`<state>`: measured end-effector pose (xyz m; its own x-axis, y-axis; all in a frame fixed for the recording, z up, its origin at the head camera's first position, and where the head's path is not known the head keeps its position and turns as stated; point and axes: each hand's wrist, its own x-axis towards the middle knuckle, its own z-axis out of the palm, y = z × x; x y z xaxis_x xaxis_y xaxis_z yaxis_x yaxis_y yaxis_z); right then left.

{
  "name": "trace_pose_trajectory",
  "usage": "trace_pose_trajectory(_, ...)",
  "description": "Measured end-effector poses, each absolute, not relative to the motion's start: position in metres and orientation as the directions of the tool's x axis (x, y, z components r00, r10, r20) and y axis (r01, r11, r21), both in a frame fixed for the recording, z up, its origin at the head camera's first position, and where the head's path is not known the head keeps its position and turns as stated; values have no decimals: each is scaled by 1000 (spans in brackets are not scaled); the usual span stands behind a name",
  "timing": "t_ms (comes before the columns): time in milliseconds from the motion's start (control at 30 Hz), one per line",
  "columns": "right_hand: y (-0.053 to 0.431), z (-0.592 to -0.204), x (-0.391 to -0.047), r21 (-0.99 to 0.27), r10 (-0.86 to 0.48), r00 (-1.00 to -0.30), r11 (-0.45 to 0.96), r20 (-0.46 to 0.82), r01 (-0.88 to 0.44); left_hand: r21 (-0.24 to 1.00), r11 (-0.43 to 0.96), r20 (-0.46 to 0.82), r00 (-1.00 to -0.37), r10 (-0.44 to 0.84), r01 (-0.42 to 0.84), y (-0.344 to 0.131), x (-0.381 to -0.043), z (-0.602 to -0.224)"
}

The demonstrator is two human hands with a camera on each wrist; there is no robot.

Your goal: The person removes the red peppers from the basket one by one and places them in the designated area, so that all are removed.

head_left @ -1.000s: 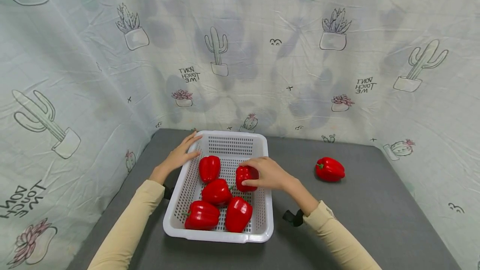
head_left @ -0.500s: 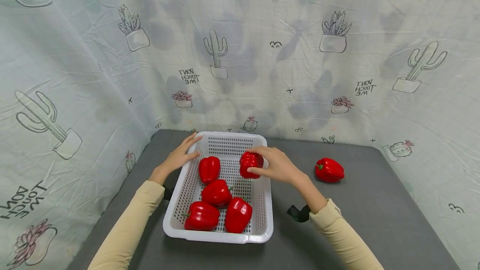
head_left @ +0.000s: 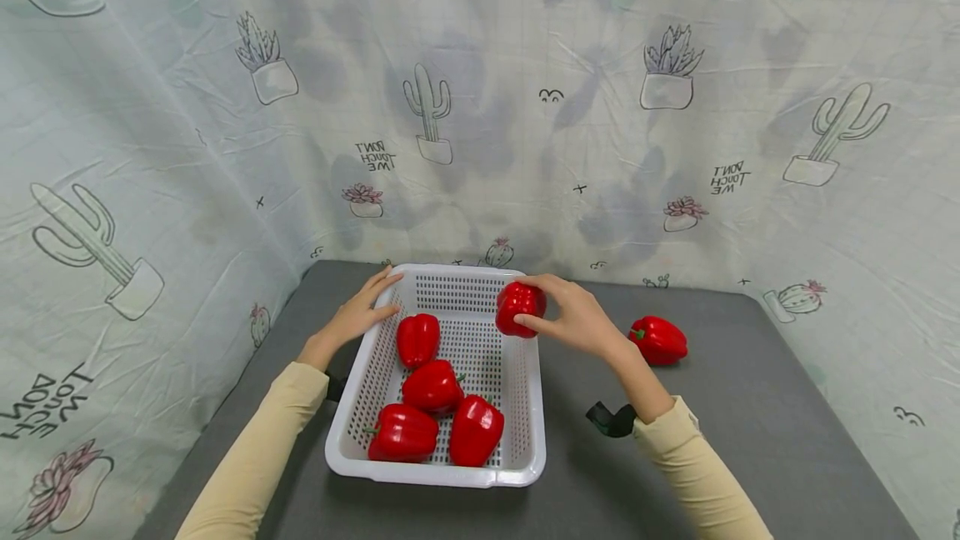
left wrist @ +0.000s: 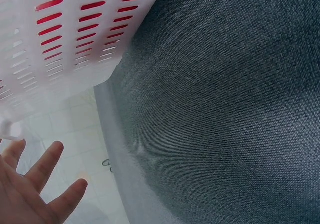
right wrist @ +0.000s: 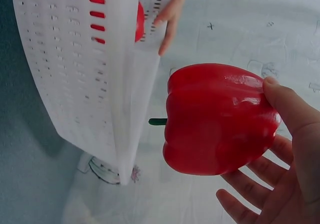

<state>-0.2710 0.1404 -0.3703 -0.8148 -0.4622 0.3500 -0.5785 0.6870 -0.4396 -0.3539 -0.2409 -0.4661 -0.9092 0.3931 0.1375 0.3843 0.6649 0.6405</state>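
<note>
My right hand [head_left: 573, 315] grips a red bell pepper [head_left: 519, 309] by its blunt end, over the basket's right rim near the back corner. In the right wrist view the held pepper [right wrist: 220, 119] points its green stem away from the palm, and the basket wall is beside it. My left hand [head_left: 360, 311] lies at the left rim of the white perforated basket [head_left: 435, 473], its fingers spread and straight. Inside the basket lie several more red bell peppers [head_left: 432, 386]. The left wrist view shows the fingers of that hand [left wrist: 35, 184] beside the basket's outer wall.
Another red bell pepper [head_left: 658, 340] lies on the dark grey table [head_left: 720, 407], right of the basket. Behind and to the left hangs a pale curtain [head_left: 495, 107] printed with cactus drawings.
My right hand has lifted a pepper from the basket's floor and carried it up, back and to the right, over the rim. The left hand has stayed at its rim.
</note>
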Motion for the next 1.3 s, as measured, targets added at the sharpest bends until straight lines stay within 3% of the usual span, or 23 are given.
trace_pose_trajectory(467, 169, -377, -273, -456, -354, -851, 728, 389, -512, 640, 670, 127, -913, 389, 375, -241, -353, -467)
trace_pose_trajectory(1300, 230, -422, -270, -484, -224, -910, 788, 349, -380, 640, 665, 142, -909, 392, 386, -242, -350, -472)
